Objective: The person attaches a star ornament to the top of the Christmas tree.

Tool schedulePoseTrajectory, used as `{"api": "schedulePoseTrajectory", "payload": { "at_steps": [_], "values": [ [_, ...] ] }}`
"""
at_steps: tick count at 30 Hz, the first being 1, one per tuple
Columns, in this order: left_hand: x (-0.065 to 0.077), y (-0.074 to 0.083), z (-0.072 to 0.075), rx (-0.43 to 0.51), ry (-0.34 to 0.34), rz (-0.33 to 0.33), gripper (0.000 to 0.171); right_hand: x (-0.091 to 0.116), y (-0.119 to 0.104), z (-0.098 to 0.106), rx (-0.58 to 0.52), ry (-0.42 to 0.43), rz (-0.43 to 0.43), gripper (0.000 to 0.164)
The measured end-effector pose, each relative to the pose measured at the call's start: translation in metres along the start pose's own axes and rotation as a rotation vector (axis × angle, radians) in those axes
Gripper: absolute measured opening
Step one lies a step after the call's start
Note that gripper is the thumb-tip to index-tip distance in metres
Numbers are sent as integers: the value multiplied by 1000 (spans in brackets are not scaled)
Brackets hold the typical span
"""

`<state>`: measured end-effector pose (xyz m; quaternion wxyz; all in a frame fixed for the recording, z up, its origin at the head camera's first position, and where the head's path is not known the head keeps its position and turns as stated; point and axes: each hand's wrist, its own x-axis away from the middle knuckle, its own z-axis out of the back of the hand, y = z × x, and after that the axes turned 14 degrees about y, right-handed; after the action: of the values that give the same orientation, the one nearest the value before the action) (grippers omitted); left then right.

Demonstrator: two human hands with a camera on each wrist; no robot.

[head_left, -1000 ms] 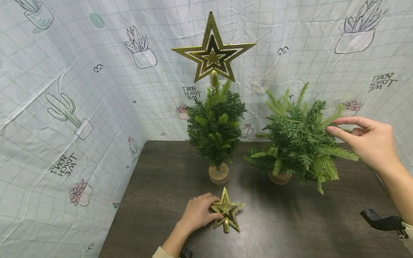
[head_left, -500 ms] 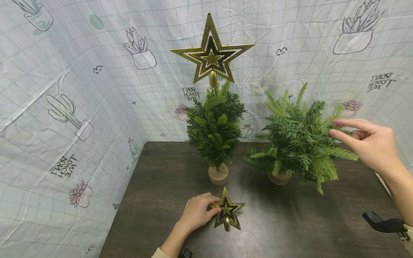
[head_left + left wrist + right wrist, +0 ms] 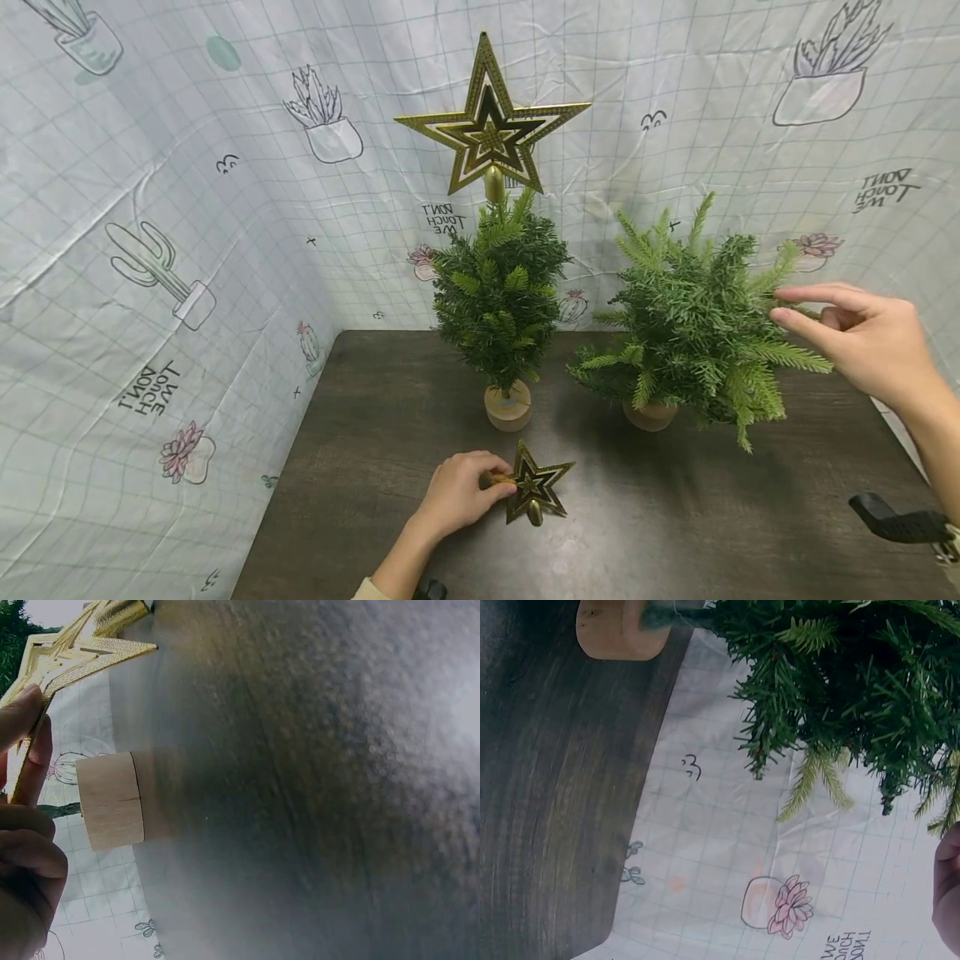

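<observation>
My left hand (image 3: 463, 493) pinches one point of a gold star tree topper (image 3: 534, 485) between thumb and fingers. The star is tilted up over the table, its socket end toward me; the left wrist view shows the same star (image 3: 82, 664) gripped at its edge. At the right, my right hand (image 3: 862, 333) is beside the outer branches of a bushy small Christmas tree (image 3: 690, 317), thumb and index finger apart. In the right wrist view only part of that hand (image 3: 949, 885) shows, right at a light green twig tip.
A slimmer small Christmas tree (image 3: 502, 292) stands left of the bushy one, on a round wooden base (image 3: 507, 406), with a larger gold star (image 3: 492, 129) on top. Behind the dark wood table (image 3: 360, 433) hangs a white checked curtain (image 3: 247, 167) printed with cacti.
My left hand has tipped the star up from lying flat on the table. My right hand has drifted slightly right and down, away from the branches. Both trees stay put.
</observation>
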<state>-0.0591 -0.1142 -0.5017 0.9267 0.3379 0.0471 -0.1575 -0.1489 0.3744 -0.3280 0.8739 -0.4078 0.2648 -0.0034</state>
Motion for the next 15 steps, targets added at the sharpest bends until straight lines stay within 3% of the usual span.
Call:
{"api": "schedulePoseTrajectory", "payload": {
  "at_steps": [15],
  "values": [
    [-4,-1,0,266,41,95,14,0,10,4,18,-38,-23,22]
  ]
}}
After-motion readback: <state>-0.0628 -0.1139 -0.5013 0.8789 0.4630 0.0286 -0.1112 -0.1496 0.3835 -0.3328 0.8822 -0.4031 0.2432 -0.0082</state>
